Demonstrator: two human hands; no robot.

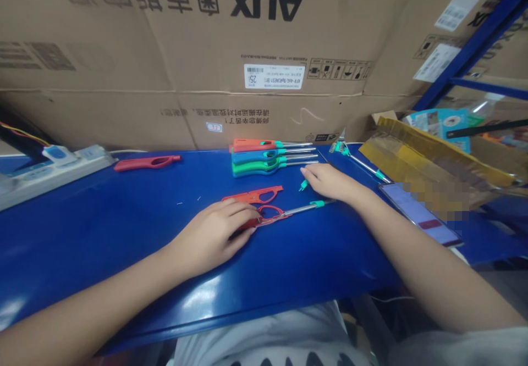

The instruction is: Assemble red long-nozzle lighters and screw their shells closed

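My left hand (225,228) is closed round the handle end of an opened red gas lighter (270,212), its metal tube and green collar (317,204) pointing right. Just behind it lies a loose orange-red lighter half-shell (256,194). My right hand (328,180) rests low over the table with its fingers curled together; what they hold, if anything, is hidden. Close by its fingertips is a small green plastic piece (303,185). Beyond the hands, several lighters in orange, blue and green (264,157) lie stacked side by side.
A dark red lighter shell (148,162) lies at the left, near a white power strip (53,171). Right of my right hand are a metal tube with green ends (365,167), a phone (421,215) and an open carton (433,151). Large cardboard (165,80) walls the blue table's (136,206) back.
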